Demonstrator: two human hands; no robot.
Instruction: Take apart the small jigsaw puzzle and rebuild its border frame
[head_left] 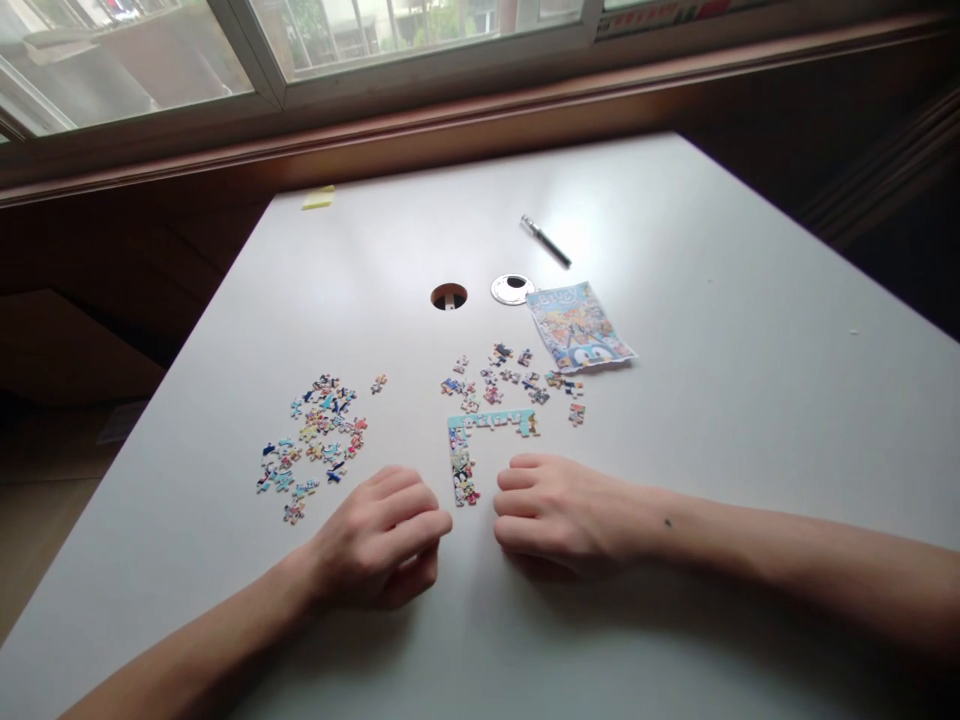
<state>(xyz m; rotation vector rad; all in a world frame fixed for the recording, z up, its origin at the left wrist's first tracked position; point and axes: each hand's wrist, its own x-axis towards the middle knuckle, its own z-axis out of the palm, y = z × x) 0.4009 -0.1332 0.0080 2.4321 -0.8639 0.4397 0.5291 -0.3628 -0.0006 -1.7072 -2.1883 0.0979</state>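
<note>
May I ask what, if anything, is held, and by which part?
I cannot tell: nothing shows in the left hand or right hand, but both palms are hidden.

Turquoise-topped multicoloured puzzle corner (487, 419), many-coloured loose pieces (330, 403), white table (720, 430)

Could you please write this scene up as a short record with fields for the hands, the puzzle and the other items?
Left hand: curled, beside the joined section's lower end; contents hidden
Right hand: loosely curled, on the other side; contents hidden
Joined section: L-shaped, a top strip and a left strip
Loose pieces: one group at left, another just beyond the joined section
Printed sheet: beside the round cover
Pen: farther back than the printed sheet
</note>
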